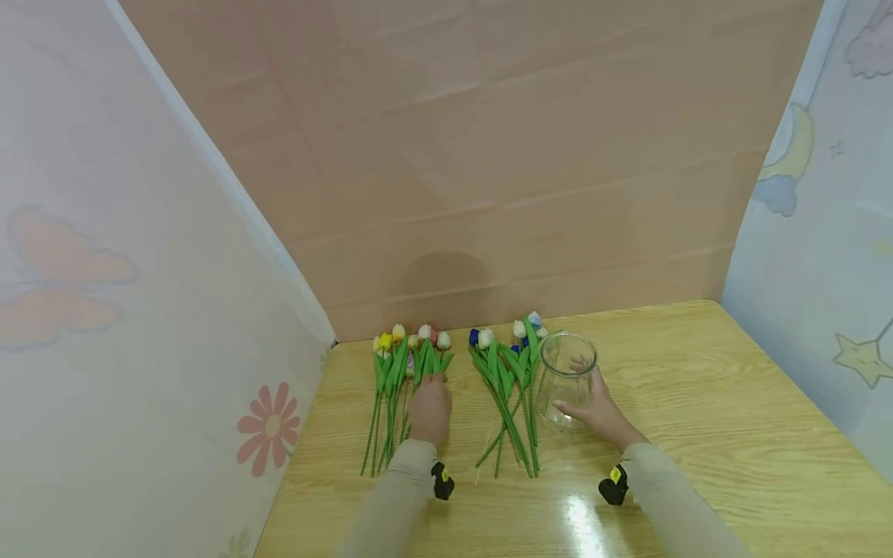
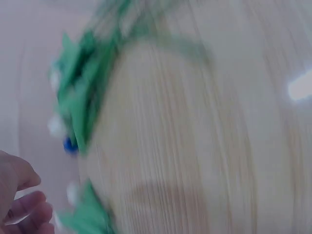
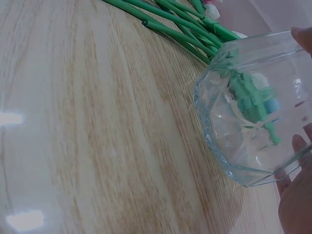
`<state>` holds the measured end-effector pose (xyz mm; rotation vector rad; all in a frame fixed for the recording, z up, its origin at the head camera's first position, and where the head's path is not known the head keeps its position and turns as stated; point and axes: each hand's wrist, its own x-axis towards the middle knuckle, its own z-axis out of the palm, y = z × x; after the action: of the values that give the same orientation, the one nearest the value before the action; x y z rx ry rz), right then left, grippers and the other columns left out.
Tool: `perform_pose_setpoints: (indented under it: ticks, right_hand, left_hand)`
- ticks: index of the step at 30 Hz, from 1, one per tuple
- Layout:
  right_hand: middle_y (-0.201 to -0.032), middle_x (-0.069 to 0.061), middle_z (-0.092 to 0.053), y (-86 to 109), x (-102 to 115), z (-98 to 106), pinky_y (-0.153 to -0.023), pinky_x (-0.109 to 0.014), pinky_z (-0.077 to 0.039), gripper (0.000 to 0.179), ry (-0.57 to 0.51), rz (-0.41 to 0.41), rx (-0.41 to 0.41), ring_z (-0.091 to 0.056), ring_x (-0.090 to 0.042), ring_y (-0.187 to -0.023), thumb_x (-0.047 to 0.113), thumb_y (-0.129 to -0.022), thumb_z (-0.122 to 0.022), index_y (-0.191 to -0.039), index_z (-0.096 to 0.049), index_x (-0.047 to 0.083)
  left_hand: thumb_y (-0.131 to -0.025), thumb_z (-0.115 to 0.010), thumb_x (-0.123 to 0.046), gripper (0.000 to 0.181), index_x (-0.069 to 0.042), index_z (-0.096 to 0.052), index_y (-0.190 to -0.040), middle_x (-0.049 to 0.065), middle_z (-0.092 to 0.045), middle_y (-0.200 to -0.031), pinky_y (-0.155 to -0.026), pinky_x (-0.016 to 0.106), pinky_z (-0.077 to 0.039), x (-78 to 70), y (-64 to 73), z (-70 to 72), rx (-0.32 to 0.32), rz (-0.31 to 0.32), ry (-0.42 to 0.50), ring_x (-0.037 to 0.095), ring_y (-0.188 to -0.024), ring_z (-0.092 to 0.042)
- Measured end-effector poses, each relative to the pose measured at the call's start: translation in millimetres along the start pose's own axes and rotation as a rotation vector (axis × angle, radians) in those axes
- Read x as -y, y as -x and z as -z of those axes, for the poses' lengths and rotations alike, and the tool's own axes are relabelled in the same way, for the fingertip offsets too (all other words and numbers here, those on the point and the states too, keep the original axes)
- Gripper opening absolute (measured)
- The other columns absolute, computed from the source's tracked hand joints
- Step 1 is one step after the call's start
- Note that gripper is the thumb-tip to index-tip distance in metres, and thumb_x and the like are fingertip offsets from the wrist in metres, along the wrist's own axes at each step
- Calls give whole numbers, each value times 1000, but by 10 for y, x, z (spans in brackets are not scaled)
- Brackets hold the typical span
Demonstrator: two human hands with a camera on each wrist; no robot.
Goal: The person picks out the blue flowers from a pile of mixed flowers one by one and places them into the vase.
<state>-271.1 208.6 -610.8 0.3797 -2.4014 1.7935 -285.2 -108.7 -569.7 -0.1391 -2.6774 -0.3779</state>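
Observation:
My right hand (image 1: 601,409) grips a clear glass vase (image 1: 558,387) by its side, thumb on the near side and fingers around the far side. In the right wrist view the faceted glass vase (image 3: 243,161) is tilted, and green stems show through it. My left hand (image 1: 429,409) is over the left group of artificial tulips (image 1: 391,372), close to the leaves of the white and pink ones. In the left wrist view the fingers (image 2: 29,212) are loosely bent, apart from the thumb, with nothing seen between them.
A second group of tulips (image 1: 505,380), with blue and white heads, lies between my hands, stems crossing toward me. The wooden table (image 1: 698,387) meets a brown backdrop (image 1: 488,194) at its far edge. Patterned panels (image 1: 174,310) stand at both sides.

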Motion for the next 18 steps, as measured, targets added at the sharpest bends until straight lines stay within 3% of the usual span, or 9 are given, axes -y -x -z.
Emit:
perform_pose_setpoints:
  ticks: [5, 10, 13, 18]
  right_hand:
    - [-151, -27, -24, -12, 15, -12, -104, -75, -9, 96, 9, 8, -6, -6, -50, -143, 13, -82, -78, -153, -13, 11]
    - [-149, -31, -23, 16, 179, -26, -103, -76, -7, 93, 2, 8, -1, -5, -53, -142, 11, -82, -77, -151, -14, 6]
    - [-148, -34, -23, 57, 306, -23, -102, -77, -7, 92, -1, -2, 0, -4, -54, -141, 9, -82, -77, -150, -15, 2]
    - [-148, -34, -23, 83, 361, -9, -103, -76, -8, 91, 15, -17, 5, -4, -54, -141, 10, -83, -76, -150, -15, 2]
  left_hand:
    - [-92, -64, -13, 18, -8, -65, -110, 1, -63, -81, -38, 19, -32, -505, 105, -106, 172, 7, 255, 3, -43, -42]
    - [-93, -64, -13, 24, -5, -63, -116, -5, -54, -65, -42, 22, -34, -828, 218, -285, 322, 31, 378, 5, -47, -43]
    - [-93, -63, -13, 25, -6, -60, -117, -4, -53, -67, -43, 23, -35, -927, 250, -399, 339, 39, 378, 6, -48, -44]
    - [-93, -65, -17, 23, -7, -58, -112, -2, -56, -73, -44, 24, -36, -1009, 275, -535, 308, 73, 341, 7, -50, -47]
